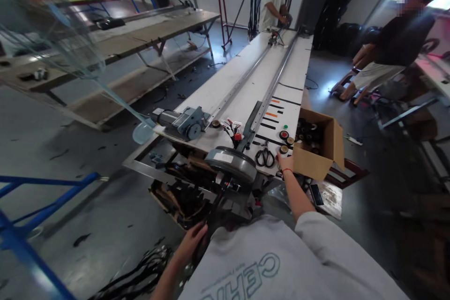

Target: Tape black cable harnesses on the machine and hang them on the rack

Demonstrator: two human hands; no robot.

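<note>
My right hand (pixel 284 163), with a red string at its wrist, reaches to the table edge. Its fingers close on the rim of a roll of black tape (pixel 283 149). Just left of it lie black-handled scissors (pixel 265 157). Low beside my body, my left hand (pixel 197 235) is wrapped around a dark wire bundle (pixel 218 199), which runs up to the machine; its fingers are partly hidden. Between both hands sits a round grey drum (pixel 232 163). Behind it, short wires with a red connector (pixel 237 136) lie on the table.
A motor with a gearbox (pixel 191 122) is fixed at the table's left corner. Metal rails (pixel 274 77) run lengthwise. An open cardboard box (pixel 314 161) of tape rolls stands at the right edge. A blue metal frame (pixel 45 180) is at left. Two people are farther back.
</note>
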